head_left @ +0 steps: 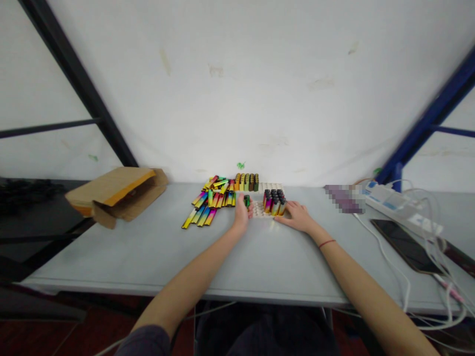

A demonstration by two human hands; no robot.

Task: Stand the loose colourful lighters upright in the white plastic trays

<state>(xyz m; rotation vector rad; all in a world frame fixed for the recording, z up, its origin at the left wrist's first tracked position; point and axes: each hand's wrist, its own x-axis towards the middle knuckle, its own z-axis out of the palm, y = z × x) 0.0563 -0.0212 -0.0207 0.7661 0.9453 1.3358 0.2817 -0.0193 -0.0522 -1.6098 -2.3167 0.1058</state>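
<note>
My left hand (242, 213) is closed round a small green lighter-like stick (247, 200), held upright at the left edge of a white pegged tray (259, 210). Several rainbow-coloured sticks with black caps (273, 201) stand in that tray. My right hand (298, 216) lies flat on the table with fingers stretched out, touching the tray's right side. A loose heap of rainbow sticks (210, 203) lies on the grey table (148, 247) to the left. A second row of sticks (247, 182) stands in another tray behind.
An open cardboard box (115, 195) lies on its side at the table's left. At the right lie a white power strip (393, 207), a dark phone (403, 244) and tangled white cables (438, 296). A white wall rises behind the table.
</note>
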